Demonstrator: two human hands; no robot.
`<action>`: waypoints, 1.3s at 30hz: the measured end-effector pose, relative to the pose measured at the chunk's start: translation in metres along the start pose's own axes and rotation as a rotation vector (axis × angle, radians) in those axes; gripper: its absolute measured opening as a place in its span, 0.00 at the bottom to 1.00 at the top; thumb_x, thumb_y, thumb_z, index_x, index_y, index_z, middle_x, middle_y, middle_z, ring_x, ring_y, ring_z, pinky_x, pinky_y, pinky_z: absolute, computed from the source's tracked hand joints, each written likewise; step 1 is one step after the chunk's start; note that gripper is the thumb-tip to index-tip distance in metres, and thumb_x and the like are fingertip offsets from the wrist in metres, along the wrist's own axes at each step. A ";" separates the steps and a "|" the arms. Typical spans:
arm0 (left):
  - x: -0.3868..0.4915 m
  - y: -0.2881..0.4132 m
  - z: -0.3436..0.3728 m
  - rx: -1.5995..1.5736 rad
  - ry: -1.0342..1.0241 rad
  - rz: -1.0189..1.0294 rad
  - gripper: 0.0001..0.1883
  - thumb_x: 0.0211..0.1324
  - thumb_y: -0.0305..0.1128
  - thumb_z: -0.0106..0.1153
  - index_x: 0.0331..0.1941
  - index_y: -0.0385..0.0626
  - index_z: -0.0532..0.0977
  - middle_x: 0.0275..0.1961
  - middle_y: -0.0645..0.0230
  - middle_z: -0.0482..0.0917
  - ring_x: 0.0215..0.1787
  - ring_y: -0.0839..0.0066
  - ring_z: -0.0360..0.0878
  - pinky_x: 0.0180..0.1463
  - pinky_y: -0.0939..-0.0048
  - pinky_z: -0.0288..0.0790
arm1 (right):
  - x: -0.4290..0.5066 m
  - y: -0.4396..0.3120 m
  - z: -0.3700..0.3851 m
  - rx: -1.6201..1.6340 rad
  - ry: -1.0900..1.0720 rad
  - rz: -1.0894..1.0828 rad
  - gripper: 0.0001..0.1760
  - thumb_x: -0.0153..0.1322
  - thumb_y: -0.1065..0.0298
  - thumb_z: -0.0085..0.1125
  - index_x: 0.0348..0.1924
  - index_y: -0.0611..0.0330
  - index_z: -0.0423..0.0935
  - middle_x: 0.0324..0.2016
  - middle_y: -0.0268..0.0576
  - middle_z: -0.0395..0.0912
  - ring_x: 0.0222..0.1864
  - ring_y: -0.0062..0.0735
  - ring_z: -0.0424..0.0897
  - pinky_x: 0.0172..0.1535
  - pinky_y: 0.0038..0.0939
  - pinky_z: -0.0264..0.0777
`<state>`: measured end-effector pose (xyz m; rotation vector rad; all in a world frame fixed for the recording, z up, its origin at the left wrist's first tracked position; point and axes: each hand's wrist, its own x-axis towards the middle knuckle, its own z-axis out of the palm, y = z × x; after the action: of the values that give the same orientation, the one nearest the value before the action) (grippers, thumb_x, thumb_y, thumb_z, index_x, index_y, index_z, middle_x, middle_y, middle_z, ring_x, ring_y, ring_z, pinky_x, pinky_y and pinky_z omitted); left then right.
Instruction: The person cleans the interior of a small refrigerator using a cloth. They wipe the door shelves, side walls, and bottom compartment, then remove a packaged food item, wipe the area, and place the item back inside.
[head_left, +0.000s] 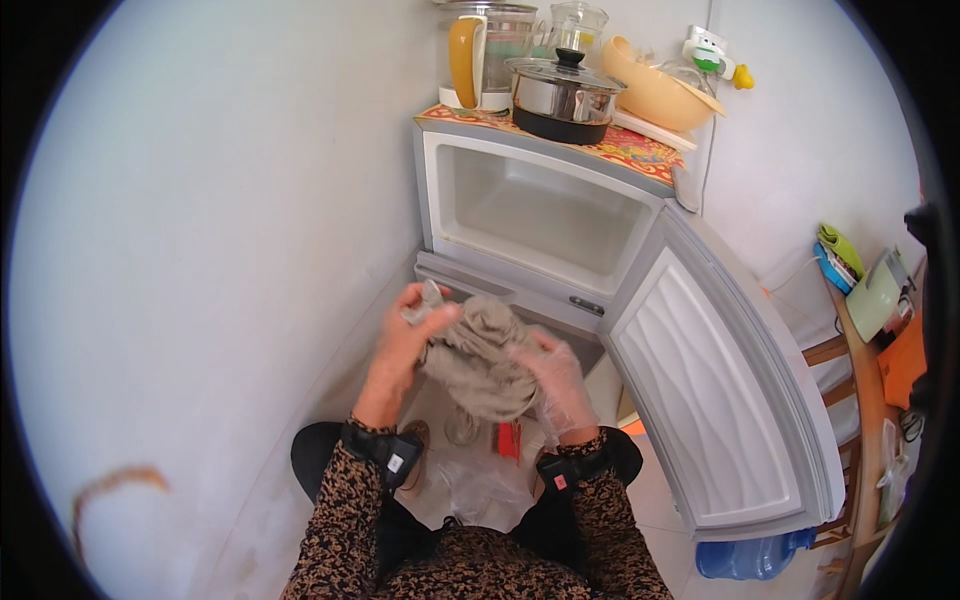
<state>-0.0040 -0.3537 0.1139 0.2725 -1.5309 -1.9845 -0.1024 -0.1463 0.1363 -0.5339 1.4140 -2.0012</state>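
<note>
A crumpled grey-brown cloth (480, 360) is held up between my two hands, in front of a small refrigerator. My left hand (405, 337), bare, grips its upper left end, where a pale corner sticks up by the fingers. On the other side my right hand (559, 375) wears a clear plastic glove and has hold of the cloth's right edge; that hand is slightly blurred. Behind them the freezer compartment (540, 217) stands open, with nothing visible inside. Its white-lined door (705, 390) is swung out to the right.
Atop the refrigerator stand a lidded steel pot (566, 94), a yellow-handled appliance (469, 64) and a peach plastic basin (660, 90). Between my feet are a clear plastic bag (484, 487), a red item (508, 441) and a glass vessel (461, 426). A blue water bottle (750, 556) lies below the door.
</note>
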 end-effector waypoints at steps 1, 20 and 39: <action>-0.001 -0.005 -0.004 -0.034 0.104 -0.107 0.17 0.59 0.31 0.72 0.50 0.42 0.79 0.47 0.70 0.83 0.49 0.76 0.80 0.54 0.73 0.73 | 0.002 0.000 -0.001 0.020 0.086 0.004 0.15 0.70 0.69 0.67 0.47 0.69 0.83 0.42 0.40 0.85 0.43 0.24 0.82 0.49 0.26 0.76; -0.048 -0.105 0.009 -0.940 0.074 -0.273 0.33 0.77 0.53 0.35 0.74 0.42 0.63 0.74 0.49 0.67 0.75 0.52 0.67 0.79 0.48 0.60 | 0.003 0.065 0.026 -1.166 0.062 -0.895 0.15 0.72 0.63 0.64 0.48 0.63 0.82 0.45 0.54 0.82 0.48 0.55 0.83 0.55 0.43 0.77; -0.050 -0.090 0.002 -0.856 0.238 -0.388 0.35 0.77 0.60 0.36 0.70 0.44 0.69 0.69 0.62 0.77 0.69 0.63 0.74 0.75 0.59 0.65 | 0.010 0.074 0.002 -0.154 -0.032 -0.064 0.18 0.78 0.64 0.59 0.55 0.69 0.80 0.45 0.43 0.85 0.48 0.26 0.79 0.55 0.29 0.73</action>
<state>0.0041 -0.3107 0.0206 0.4360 -0.4079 -2.5916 -0.0895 -0.1715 0.0669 -0.6837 1.5575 -1.9342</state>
